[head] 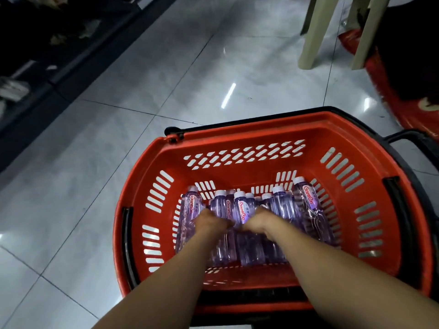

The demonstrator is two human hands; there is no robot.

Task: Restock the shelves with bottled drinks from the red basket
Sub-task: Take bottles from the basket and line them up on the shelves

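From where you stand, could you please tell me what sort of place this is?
Probably a small shop aisle: a red basket of purple bottled drinks sits on a glossy tiled floor, with dark stocked shelves along the left.

Red brand lettering, roughly "Ganten", on bottle labels (241, 211); smaller print beside it illegible.

Clear purple-tinted bottles (241, 207) with white caps lie packed side by side — caps pointing away — in the slotted red basket (237, 142).
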